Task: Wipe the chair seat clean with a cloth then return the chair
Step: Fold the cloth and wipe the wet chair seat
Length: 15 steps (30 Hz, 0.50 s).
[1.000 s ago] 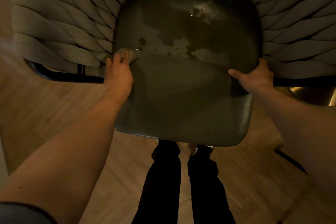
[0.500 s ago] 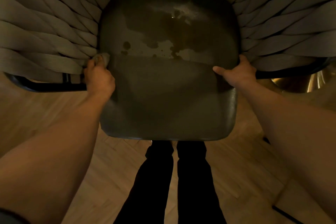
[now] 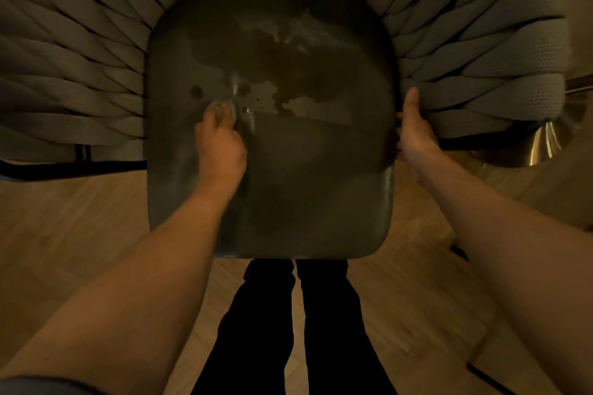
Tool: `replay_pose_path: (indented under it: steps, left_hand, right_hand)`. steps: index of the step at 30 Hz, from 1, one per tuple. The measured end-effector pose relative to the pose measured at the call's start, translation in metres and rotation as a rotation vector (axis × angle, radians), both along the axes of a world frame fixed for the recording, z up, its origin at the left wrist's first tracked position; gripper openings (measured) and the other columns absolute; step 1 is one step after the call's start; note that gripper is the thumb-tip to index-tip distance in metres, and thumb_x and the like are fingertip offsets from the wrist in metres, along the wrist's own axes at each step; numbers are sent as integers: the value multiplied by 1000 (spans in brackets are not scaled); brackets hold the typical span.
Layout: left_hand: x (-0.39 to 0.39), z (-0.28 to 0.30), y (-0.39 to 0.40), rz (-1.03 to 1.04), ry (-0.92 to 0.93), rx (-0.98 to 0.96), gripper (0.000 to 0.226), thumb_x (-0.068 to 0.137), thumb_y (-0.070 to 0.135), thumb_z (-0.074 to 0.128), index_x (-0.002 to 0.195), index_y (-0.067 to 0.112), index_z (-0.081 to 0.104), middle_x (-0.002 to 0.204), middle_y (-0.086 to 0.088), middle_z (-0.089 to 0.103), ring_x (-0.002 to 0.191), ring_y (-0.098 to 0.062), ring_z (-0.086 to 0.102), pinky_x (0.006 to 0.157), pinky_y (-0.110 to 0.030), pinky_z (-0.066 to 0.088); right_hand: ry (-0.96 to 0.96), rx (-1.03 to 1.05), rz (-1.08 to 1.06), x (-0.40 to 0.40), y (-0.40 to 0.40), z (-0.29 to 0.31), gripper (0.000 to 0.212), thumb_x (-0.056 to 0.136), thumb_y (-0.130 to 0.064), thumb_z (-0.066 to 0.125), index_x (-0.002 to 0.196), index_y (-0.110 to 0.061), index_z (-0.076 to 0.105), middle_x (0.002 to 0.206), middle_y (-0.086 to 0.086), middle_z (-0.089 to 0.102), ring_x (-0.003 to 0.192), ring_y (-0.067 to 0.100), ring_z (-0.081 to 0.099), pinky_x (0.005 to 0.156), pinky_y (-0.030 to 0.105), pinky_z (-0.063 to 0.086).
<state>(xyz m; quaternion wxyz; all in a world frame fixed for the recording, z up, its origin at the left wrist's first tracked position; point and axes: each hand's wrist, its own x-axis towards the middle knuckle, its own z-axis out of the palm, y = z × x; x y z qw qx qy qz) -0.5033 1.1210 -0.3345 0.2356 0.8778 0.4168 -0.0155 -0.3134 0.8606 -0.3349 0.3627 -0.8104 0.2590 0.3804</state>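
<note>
At the far left the woven chair back (image 3: 73, 74) fans out around the seat (image 3: 288, 186), which fills the middle of the view with its long axis running straight away from the person. The left hand (image 3: 221, 151) rests on the left-centre of the seat, its fingers (image 3: 224, 111) curled down over a small bunched cloth (image 3: 219, 107) and pressing it to the surface. The wet stain (image 3: 288, 74) begins just beyond and to the right of those fingers and spreads up and rightward toward the back of the seat, with one separate dark spot (image 3: 196, 91) a little to the cloth's upper left. So the next stroke probably has to push forward and to the right, and the left hand is clearly the nearer one to the mess. At the right edge of the seat the right hand (image 3: 415, 131) steadies the chair, thumb laid along the rim; its other fingers are hidden below the edge, so their hold cannot be made out.
</note>
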Motion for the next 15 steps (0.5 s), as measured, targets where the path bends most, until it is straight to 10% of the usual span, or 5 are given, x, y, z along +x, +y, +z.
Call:
replay_pose_path:
  steps: [10, 15]
  left_hand:
    - [93, 5, -176, -401, -15, -175, 52, 96, 11, 40, 147, 12, 36, 140, -12, 43, 112, -34, 44, 99, -39, 35]
    - [109, 0, -207, -594, 47, -218, 46, 91, 20, 43, 136, 15, 48, 131, -6, 48, 103, -27, 46, 84, -36, 41]
  right_hand:
    - [31, 77, -23, 2, -4, 0, 160, 14, -115, 20, 137, -22, 63, 137, 5, 65, 125, 32, 61, 110, 50, 46]
    - [29, 86, -16, -11, 16, 46, 75, 88, -86, 27, 96, -26, 71, 105, -1, 73, 100, 20, 68, 96, 38, 53]
